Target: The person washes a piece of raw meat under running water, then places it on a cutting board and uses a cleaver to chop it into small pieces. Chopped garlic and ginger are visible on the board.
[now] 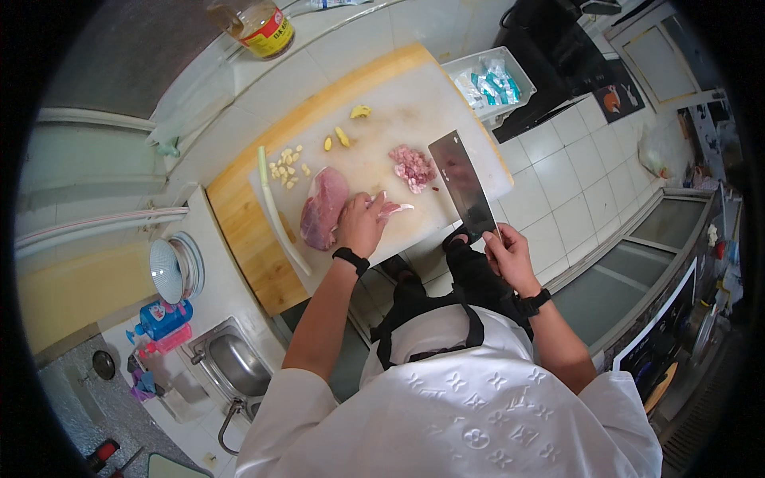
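Note:
My left hand point(361, 222) rests on a small strip of raw meat point(391, 209) near the front of a white cutting board point(382, 137). Just left of that hand lies a large piece of raw meat point(324, 206). A Chinese cleaver point(463, 179) is gripped by its handle end in my right hand point(508, 254), its broad blade over the board's right part. Beside the blade sits a heap of diced raw meat point(412, 167). Garlic cloves point(285, 167), a long scallion stalk point(278, 221) and pieces of ginger point(342, 136) are spread over the left and far parts.
A wooden board point(236, 197) lies under the white one. At the far right corner stands a plastic bin point(505, 107) of packets. A sink point(239, 358), stacked bowls point(173, 269) and a blue bottle point(167, 318) are at left. One jar point(269, 36) stands on the ledge.

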`<state>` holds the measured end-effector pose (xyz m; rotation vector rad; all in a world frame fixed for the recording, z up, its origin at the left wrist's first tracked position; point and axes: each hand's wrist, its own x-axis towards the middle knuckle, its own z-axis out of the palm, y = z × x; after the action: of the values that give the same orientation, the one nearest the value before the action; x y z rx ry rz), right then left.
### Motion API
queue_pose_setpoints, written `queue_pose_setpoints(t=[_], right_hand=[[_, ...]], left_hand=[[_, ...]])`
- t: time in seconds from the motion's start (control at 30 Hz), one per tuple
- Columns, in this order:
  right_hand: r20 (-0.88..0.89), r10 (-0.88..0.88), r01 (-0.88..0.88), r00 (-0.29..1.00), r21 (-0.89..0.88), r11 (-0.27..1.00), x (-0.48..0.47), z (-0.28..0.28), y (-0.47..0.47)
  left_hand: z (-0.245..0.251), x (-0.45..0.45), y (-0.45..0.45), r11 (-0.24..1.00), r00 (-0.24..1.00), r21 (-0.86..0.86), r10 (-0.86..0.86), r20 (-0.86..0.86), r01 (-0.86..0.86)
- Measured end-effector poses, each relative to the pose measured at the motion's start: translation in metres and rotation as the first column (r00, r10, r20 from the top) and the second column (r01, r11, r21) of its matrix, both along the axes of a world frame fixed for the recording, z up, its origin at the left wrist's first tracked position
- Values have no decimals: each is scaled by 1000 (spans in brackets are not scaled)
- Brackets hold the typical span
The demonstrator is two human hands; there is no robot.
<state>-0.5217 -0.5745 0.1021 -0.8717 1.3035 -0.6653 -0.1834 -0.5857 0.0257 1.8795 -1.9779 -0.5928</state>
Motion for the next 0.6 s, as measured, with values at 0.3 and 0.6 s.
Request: queue_pose_setpoints(t=[0.3, 0.6], right_hand=[[9, 14, -14, 1000, 27, 1000, 0, -20, 23], [-173, 93, -119, 981, -143, 983, 13, -26, 34]], left_hand=[[-20, 0, -4, 988, 992, -93, 122, 8, -121], [-49, -21, -26, 976, 983, -112, 186, -5, -186]])
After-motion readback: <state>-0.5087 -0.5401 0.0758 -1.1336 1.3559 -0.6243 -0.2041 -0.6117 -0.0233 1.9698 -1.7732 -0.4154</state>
